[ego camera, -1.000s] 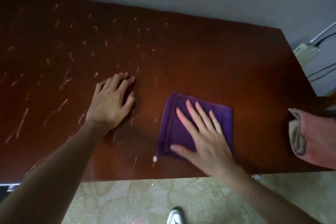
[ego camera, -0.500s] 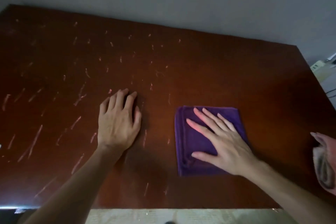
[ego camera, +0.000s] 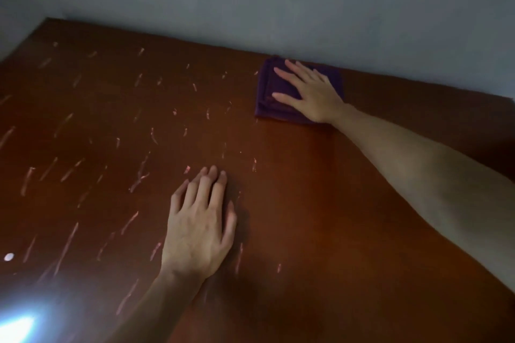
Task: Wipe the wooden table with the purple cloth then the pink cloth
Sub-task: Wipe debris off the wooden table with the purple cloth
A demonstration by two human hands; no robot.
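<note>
The folded purple cloth [ego camera: 269,97] lies at the far edge of the dark wooden table [ego camera: 320,203], against the wall. My right hand [ego camera: 309,92] presses flat on top of it, fingers spread, arm stretched far forward. Flat on the bare wood nearer to me rests my left hand [ego camera: 199,228], fingers together, holding nothing. Pale pinkish streaks [ego camera: 139,175] cover the left and middle of the table; the right part looks smooth. The pink cloth is out of view.
A grey wall [ego camera: 278,3] runs along the table's far edge. A bright glare [ego camera: 16,326] sits at the lower left corner. A small white dot [ego camera: 9,257] shows near the left edge of the table.
My right hand has slid the purple cloth from the near middle of the table away to the far edge by the wall. The view tilted up; the pink cloth left the frame.
</note>
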